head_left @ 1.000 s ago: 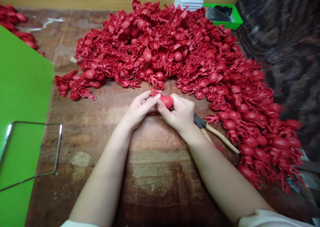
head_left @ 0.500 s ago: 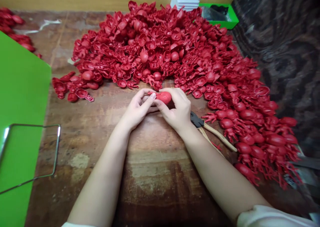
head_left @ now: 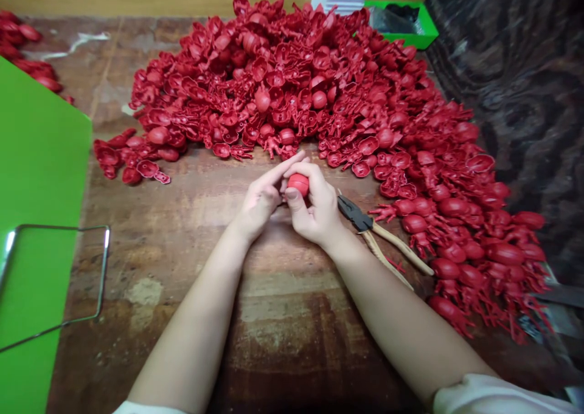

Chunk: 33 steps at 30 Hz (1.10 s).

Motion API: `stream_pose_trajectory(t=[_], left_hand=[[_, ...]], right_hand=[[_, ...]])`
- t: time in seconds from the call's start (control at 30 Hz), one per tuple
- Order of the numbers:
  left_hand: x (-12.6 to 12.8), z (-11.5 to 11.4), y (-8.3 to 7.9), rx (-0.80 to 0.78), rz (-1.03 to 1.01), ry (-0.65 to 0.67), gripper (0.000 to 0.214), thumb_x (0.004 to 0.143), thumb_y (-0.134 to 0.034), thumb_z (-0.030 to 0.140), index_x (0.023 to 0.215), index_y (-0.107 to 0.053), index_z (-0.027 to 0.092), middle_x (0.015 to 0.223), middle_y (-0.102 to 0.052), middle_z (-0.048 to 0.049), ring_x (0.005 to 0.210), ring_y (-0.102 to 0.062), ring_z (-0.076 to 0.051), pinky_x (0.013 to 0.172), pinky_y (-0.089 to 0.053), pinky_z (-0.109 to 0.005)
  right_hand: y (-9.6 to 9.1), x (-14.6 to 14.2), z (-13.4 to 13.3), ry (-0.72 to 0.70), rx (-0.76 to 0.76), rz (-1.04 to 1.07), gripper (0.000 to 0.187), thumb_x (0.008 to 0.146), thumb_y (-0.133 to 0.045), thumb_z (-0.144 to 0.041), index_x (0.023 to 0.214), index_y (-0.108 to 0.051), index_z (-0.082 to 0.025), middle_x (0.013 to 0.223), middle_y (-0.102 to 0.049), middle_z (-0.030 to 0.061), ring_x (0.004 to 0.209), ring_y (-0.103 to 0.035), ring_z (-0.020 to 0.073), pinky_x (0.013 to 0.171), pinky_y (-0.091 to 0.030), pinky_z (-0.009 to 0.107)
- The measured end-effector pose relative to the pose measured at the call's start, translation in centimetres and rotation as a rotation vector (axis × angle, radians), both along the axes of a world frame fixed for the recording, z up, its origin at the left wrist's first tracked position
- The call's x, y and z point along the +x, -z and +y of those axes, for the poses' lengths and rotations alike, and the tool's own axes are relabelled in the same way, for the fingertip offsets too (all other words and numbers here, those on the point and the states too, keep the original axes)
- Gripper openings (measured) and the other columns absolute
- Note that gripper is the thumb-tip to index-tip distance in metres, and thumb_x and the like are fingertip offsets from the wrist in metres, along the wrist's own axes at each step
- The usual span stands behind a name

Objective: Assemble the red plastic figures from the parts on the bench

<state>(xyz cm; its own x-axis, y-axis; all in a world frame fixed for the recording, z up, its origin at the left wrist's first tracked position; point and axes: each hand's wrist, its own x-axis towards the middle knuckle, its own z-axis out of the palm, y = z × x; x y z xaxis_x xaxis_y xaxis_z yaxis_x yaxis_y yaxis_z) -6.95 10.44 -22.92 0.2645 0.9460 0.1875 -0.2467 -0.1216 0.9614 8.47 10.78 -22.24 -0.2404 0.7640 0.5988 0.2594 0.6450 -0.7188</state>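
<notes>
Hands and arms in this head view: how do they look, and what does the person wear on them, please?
The left hand and right hand are bare, with no gloves, rings or bracelets showing. The forearms are bare too. At the bottom edge of the view, each arm goes into a white sleeve: the left sleeve shows only as a thin strip, the right sleeve more fully. No marking shows on the fabric.

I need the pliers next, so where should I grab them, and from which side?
Take the pliers by their wooden handles, coming from above on the near right, once the right hand has set down the red part. The handles fan out toward you, making them the easiest part to close on, while the metal head lies close to your hand.
</notes>
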Motion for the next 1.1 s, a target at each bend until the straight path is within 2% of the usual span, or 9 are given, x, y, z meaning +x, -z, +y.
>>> stream_pose_trajectory(t=[0.1,0.23,0.33,0.53,0.67,0.77,0.87,1.0,1.1], left_hand=[[0.3,0.0,-0.2,0.023,0.025,0.099,0.103,0.069,-0.074,0.092,0.153,-0.061,0.035,0.159,-0.061,-0.0104,0.15,-0.056,-0.038,0.119,-0.053,-0.051],[0.1,0.0,-0.7,-0.021,0.015,0.089,0.08,0.074,-0.089,0.071,0.141,-0.07,0.031,0.152,-0.068,-0.0102,0.139,-0.066,-0.034,0.113,-0.057,-0.043],[-0.1,0.0,-0.8,-0.054,0.0,0.076,0.072,0.078,-0.09,0.063,0.138,-0.072,0.029,0.147,-0.072,-0.0096,0.133,-0.07,-0.032,0.107,-0.06,-0.039],[-0.2,0.1,-0.6,-0.066,-0.014,0.078,0.064,0.087,-0.085,0.055,0.144,-0.071,0.028,0.154,-0.068,-0.0096,0.142,-0.065,-0.03,0.117,-0.054,-0.038],[-0.2,0.2,-0.3,-0.134,0.034,-0.03,0.063,0.088,-0.081,0.062,0.137,-0.076,0.024,0.144,-0.075,-0.0115,0.14,-0.067,-0.031,0.12,-0.053,-0.043],[-0.3,0.4,-0.3,-0.155,0.164,-0.173,0.063,0.079,-0.089,0.062,0.126,-0.082,0.02,0.128,-0.082,-0.0119,0.117,-0.078,-0.03,0.108,-0.062,-0.043],[-0.6,0.6,-0.4,-0.141,0.183,-0.289,0.05,0.082,-0.089,0.056,0.116,-0.085,0.019,0.117,-0.085,-0.0107,0.105,-0.082,-0.025,0.096,-0.067,-0.038],[-0.7,0.7,-0.6,-0.144,0.113,-0.347,0.049,0.085,-0.083,0.062,0.106,-0.084,0.018,0.1,-0.086,-0.0108,0.086,-0.082,-0.022,0.078,-0.069,-0.032],[-0.5,0.7,-0.8,-0.145,0.161,-0.306,0.054,0.075,-0.093,0.057,0.112,-0.081,0.018,0.103,-0.085,-0.0096,0.086,-0.08,-0.02,0.08,-0.067,-0.031]], right_hand=[[-0.2,-0.2,-0.2,0.015,0.024,0.004,0.026,0.111,-0.05,-0.049,0.116,-0.06,-0.025,0.101,-0.075,0.0062,0.089,-0.075,0.0225,0.081,-0.061,0.037],[-0.1,-0.4,-0.3,0.014,0.045,0.01,0.026,0.11,-0.05,-0.047,0.111,-0.061,-0.024,0.099,-0.074,0.0062,0.089,-0.073,0.0227,0.081,-0.06,0.037],[-0.1,-0.6,-0.3,0.017,0.029,-0.013,0.023,0.11,-0.049,-0.044,0.11,-0.06,-0.024,0.098,-0.074,0.006,0.088,-0.073,0.0223,0.08,-0.06,0.036],[0.2,-0.5,0.0,0.058,0.039,-0.061,0.018,0.109,-0.05,-0.039,0.112,-0.059,-0.023,0.099,-0.075,0.0071,0.09,-0.074,0.0223,0.083,-0.06,0.036],[1.2,-0.2,0.8,0.079,0.032,-0.135,0.023,0.106,-0.057,-0.042,0.121,-0.055,-0.024,0.111,-0.077,0.0093,0.097,-0.076,0.0238,0.088,-0.06,0.036],[2.0,0.1,1.4,0.11,-0.092,-0.164,0.042,0.1,-0.066,-0.044,0.132,-0.047,-0.023,0.113,-0.077,0.0084,0.092,-0.076,0.0239,0.081,-0.06,0.035],[2.3,0.2,1.9,0.168,-0.122,-0.153,0.049,0.096,-0.07,-0.04,0.135,-0.045,-0.022,0.114,-0.075,0.0099,0.093,-0.075,0.0256,0.083,-0.059,0.036],[1.9,0.3,2.1,0.175,-0.111,-0.148,0.036,0.094,-0.072,-0.034,0.123,-0.054,-0.022,0.118,-0.073,0.0115,0.102,-0.073,0.0267,0.091,-0.058,0.037],[1.6,0.3,2.2,0.113,-0.105,-0.171,0.021,0.092,-0.064,-0.022,0.112,-0.06,-0.023,0.109,-0.074,0.0094,0.102,-0.072,0.0268,0.092,-0.057,0.037]])
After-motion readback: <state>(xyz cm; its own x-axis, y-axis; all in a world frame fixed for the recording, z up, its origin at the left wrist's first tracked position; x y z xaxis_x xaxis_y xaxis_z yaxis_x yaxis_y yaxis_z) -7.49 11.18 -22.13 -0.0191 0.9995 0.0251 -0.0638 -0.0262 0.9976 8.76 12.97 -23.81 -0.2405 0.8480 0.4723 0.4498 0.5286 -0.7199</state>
